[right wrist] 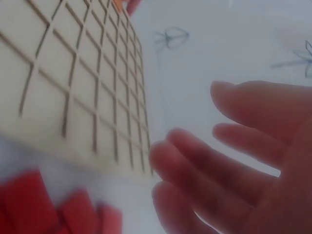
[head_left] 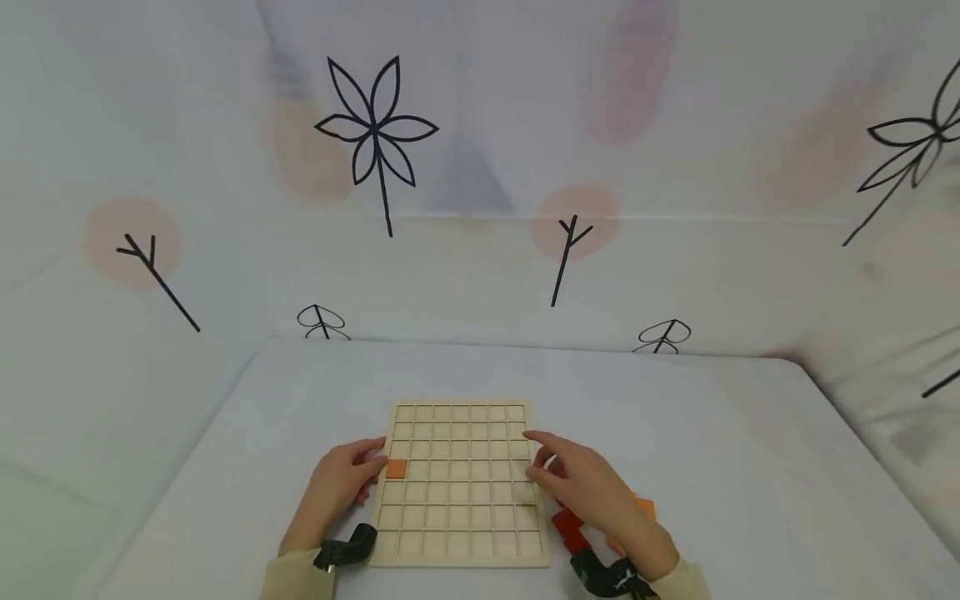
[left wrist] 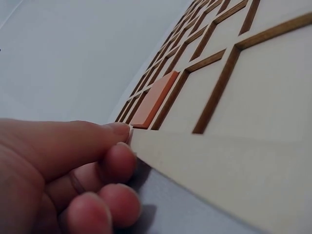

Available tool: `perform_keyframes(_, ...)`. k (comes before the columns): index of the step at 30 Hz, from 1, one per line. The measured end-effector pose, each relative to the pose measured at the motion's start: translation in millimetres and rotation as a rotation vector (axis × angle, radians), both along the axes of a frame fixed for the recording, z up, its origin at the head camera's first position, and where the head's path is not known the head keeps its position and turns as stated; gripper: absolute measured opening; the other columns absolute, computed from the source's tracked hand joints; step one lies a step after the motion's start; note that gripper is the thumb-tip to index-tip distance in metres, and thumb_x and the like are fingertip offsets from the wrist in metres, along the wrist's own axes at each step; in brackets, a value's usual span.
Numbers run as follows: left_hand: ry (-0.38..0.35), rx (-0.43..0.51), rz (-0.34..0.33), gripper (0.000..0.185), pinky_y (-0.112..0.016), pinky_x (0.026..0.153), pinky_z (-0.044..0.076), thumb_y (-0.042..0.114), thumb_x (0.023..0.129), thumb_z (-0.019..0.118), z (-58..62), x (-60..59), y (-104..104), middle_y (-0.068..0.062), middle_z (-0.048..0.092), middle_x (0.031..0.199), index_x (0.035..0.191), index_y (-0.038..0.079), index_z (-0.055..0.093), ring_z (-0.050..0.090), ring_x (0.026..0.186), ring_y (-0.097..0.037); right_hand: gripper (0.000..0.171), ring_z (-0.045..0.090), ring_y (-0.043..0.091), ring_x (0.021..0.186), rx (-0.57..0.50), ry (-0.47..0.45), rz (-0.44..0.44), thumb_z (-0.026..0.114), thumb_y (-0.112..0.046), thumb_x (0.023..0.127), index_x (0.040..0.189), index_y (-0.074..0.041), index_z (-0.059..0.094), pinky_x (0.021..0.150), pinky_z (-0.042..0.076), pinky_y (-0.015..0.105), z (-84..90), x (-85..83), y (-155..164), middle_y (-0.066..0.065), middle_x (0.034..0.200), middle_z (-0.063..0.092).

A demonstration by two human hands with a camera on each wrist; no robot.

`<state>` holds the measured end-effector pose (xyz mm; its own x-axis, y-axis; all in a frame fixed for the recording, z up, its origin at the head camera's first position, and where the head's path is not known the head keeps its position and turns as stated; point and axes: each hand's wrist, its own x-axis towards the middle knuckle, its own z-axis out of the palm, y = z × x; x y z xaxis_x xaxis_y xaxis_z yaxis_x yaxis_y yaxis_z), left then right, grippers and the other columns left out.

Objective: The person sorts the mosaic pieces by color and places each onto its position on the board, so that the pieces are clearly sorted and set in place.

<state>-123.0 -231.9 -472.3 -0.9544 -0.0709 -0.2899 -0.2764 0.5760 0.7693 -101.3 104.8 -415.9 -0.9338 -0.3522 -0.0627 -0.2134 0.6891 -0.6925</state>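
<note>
Touching the left edge of the wooden board, the left hand has bent fingers — whether they grip it, I cannot tell. Just beside them, an orange tile lies in the leftmost column, fourth row from the far end. The right hand, fingers apart and holding nothing, is at the right edge — red tiles lie near that wrist.

The left arm and right arm reach forward, leaning in toward each other. The left hand has a straight thumb and loosely bent fingers. The right hand has its fingers a little bent, with gaps between them.
</note>
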Motion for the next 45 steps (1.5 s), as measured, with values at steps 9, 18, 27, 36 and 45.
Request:
perform_keyframes(9,-0.032,0.006,-0.002,0.042,-0.029,0.049,0.040,0.024,0.087,0.060,1.8,0.5,-0.7,-0.002,0.055,0.066,0.127,0.011,0.054,0.049,0.050,-0.015,0.043,0.054,0.012,0.084,0.013,-0.154,-0.232,0.063,-0.035,0.085,0.125,-0.022,0.054,0.066,0.048,0.027,-0.3,-3.3,38.8,-0.004,0.093,0.059)
perform_keyframes(18,-0.039,0.018,-0.004,0.044,-0.028,0.049,0.041,0.027,0.087,0.061,1.3,7.2,-1.9,-0.002,0.057,0.067,0.126,0.009,0.055,0.050,0.050,-0.014,0.043,0.055,0.013,0.083,0.031,-0.167,-0.281,0.062,-0.036,0.085,0.122,-0.014,0.056,0.068,0.051,0.032,-5.0,0.2,67.3,0.000,0.095,0.061)
perform_keyframes(27,-0.049,0.059,0.009,0.043,-0.029,0.050,0.042,0.028,0.087,0.061,-1.1,8.5,-3.1,-0.003,0.057,0.068,0.126,0.012,0.055,0.049,0.052,-0.015,0.043,0.056,0.014,0.074,0.050,-0.241,-0.271,0.063,-0.034,0.084,0.119,-0.009,0.056,0.067,0.051,0.034,-15.5,-1.3,92.6,0.003,0.095,0.061)
perform_keyframes(36,0.021,0.009,-0.005,0.042,-0.029,0.048,0.043,0.026,0.086,0.062,1.3,-2.5,-0.3,-0.002,0.058,0.069,0.125,0.015,0.057,0.050,0.049,-0.015,0.047,0.055,0.015,0.076,0.086,-0.265,-0.208,0.060,-0.034,0.086,0.122,-0.005,0.052,0.069,0.049,0.035,-10.8,-7.3,118.3,0.005,0.095,0.062)
perform_keyframes(45,0.016,0.045,-0.012,0.040,-0.028,0.049,0.043,0.025,0.087,0.061,0.4,-0.4,-3.6,-0.003,0.058,0.070,0.126,0.017,0.056,0.050,0.051,-0.015,0.047,0.053,0.016,0.075,0.137,-0.306,-0.224,0.062,-0.034,0.085,0.118,-0.002,0.054,0.066,0.047,0.032,-20.0,-8.4,135.1,0.007,0.095,0.059)
